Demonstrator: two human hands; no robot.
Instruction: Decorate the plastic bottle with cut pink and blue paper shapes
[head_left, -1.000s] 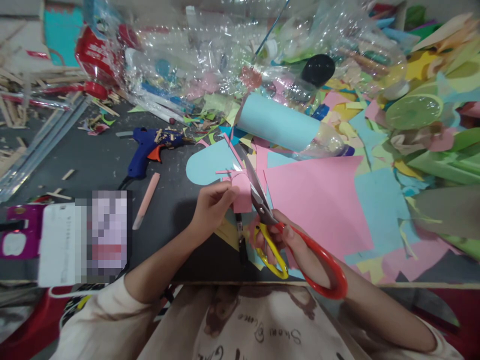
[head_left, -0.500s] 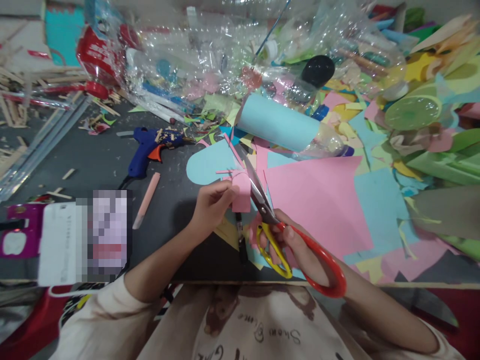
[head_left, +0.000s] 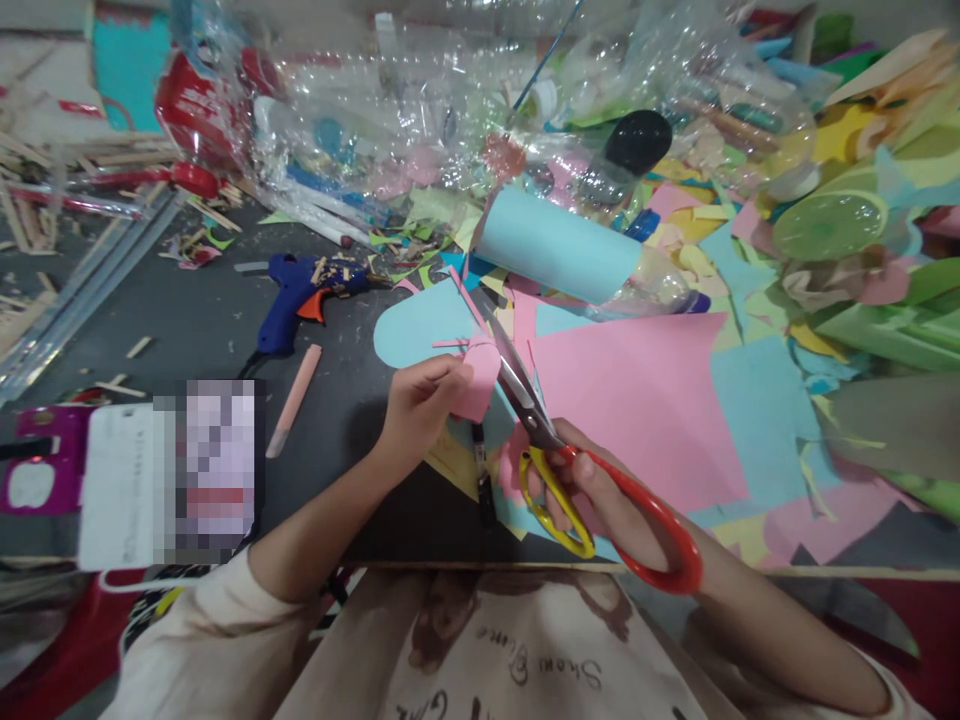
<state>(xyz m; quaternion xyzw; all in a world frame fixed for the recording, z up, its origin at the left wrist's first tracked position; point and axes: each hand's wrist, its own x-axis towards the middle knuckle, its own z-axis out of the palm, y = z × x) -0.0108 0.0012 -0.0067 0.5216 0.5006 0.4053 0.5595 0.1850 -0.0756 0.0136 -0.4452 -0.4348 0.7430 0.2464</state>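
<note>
My left hand pinches a small piece of pink paper between thumb and fingers; its upper edge looks rounded. In my right hand is a pair of scissors with one red and one yellow handle. The blades point up and away, lying close along the right edge of the pink piece. Thin pink strips lie just beyond it, near a light blue paper piece with a rounded end. Below the pink piece is a black marker, and a large pink sheet lies right of the scissors.
A blue glue gun and a peach-coloured pen lie to the left. A bottle wrapped in light blue paper lies beyond my hands. Clear plastic bottles fill the back, with paper scraps heaped at right and wooden sticks at far left.
My left hand has turned the pink piece so that it tilts, and its top edge now shows rounded. The scissors' handles have shifted slightly right.
</note>
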